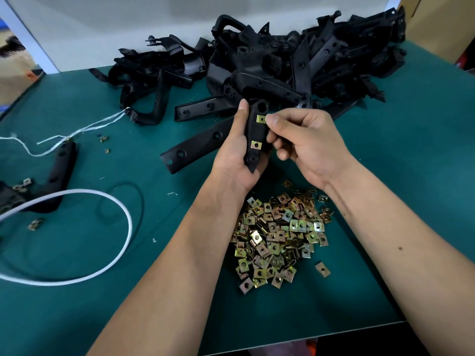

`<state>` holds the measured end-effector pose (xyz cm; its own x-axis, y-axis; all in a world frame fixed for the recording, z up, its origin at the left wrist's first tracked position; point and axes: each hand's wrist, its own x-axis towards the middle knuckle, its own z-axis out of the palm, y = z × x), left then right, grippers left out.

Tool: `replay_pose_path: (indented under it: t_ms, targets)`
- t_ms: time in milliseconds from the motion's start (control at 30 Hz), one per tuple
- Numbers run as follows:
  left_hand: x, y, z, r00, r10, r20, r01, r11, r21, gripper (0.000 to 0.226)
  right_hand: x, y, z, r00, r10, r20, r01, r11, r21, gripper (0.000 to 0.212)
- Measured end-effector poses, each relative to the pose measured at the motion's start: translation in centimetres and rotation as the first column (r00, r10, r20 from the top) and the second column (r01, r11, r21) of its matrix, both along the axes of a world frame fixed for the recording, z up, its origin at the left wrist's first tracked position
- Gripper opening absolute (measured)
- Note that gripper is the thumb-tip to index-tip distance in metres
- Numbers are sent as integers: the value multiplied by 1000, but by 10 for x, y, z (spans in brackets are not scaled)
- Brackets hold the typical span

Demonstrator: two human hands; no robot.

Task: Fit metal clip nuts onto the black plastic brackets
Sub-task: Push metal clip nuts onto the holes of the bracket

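Note:
My left hand (235, 152) grips a narrow black plastic bracket (254, 129) held upright above the table. Two brass-coloured clip nuts sit on the bracket: an upper clip nut (261, 119) and a lower clip nut (255, 144). My right hand (305, 142) is curled against the bracket's right edge, its thumb tip pressing the upper clip nut. A heap of loose clip nuts (280, 235) lies on the green mat below my wrists. A big pile of black brackets (270, 65) fills the back of the table.
Two long flat black brackets (195, 145) lie just left of my hands. A finished bracket (60, 165) with clips lies at the far left, beside a white cable loop (123, 214) and white string (84, 129). A stray clip nut (322, 269) lies right of the heap. The mat's front edge (334, 332) is close.

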<state>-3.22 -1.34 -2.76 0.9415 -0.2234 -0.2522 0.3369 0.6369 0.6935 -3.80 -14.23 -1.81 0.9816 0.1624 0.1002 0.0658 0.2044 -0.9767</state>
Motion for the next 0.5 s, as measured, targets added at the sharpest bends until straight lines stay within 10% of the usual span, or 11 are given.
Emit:
replay_pose_path:
  t_ms: [500]
  targets:
    - [0, 3, 6, 997, 60, -37, -59, 998, 39, 44, 0, 6, -1, 998, 53, -29, -51, 997, 62, 23]
